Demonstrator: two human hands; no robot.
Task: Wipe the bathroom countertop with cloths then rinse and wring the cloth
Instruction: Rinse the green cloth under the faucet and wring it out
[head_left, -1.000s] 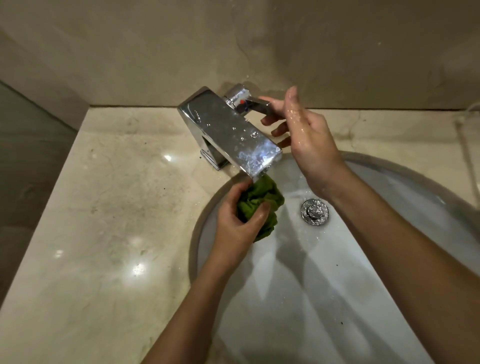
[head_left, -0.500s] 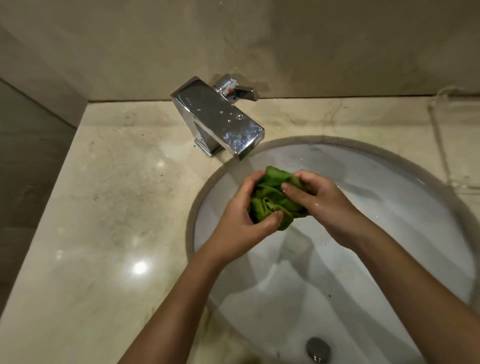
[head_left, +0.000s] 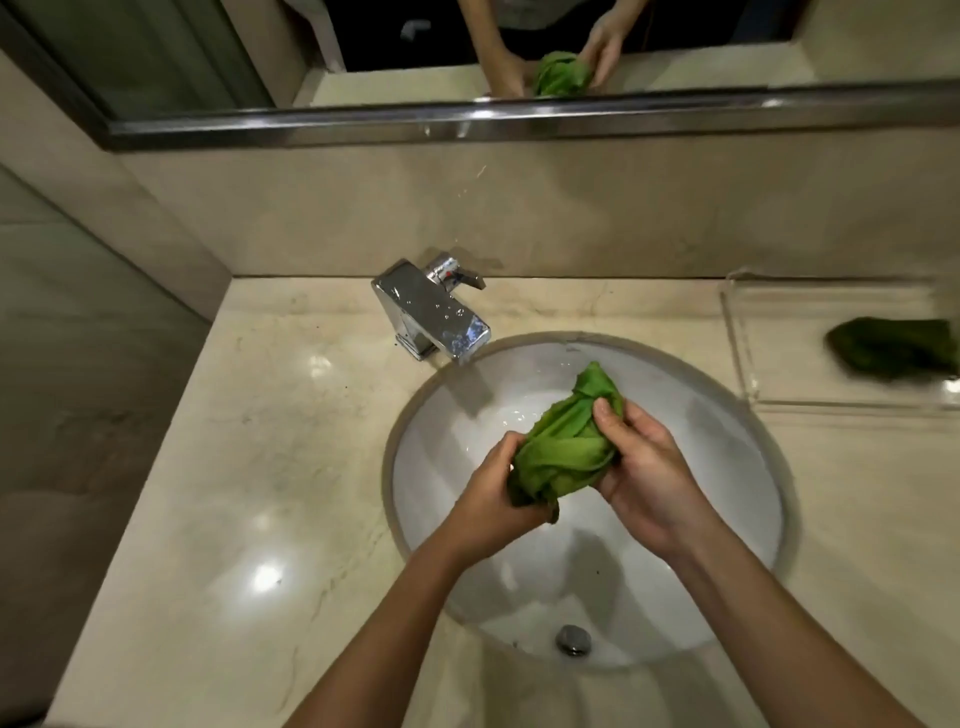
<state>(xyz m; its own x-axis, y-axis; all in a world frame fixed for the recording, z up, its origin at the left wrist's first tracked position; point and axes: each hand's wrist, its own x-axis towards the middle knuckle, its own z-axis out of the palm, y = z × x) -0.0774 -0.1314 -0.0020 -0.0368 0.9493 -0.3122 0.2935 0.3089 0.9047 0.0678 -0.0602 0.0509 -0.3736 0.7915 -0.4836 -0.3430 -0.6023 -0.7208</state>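
Both hands grip the bunched green cloth (head_left: 566, 447) over the sink (head_left: 727, 545). The left hand (head_left: 493, 506) clutches its lower near end; the right hand (head_left: 641, 478) wraps the upper part. The cloth's long axis runs between them, tilted up toward the tap (head_left: 431, 317), ready for a twist.

1. The head view looks from above the person's forearms, forward and steeply down onto the sink basin (head_left: 701, 426), which fills the middle of the frame.
2. It faces the back wall: the faucet (head_left: 431, 317) stands beyond the basin, and the mirror (head_left: 415, 52) runs along the top edge.
3. It sits near: both forearms enter from the bottom edge.
4. The wide angle bends the tabletop (head_left: 260, 441) edges and takes in a clear tray (head_left: 737, 338) at the right.
5. The mirror shows the left hand (head_left: 488, 504), right hand (head_left: 644, 478) and green cloth (head_left: 566, 441) from the opposite side.
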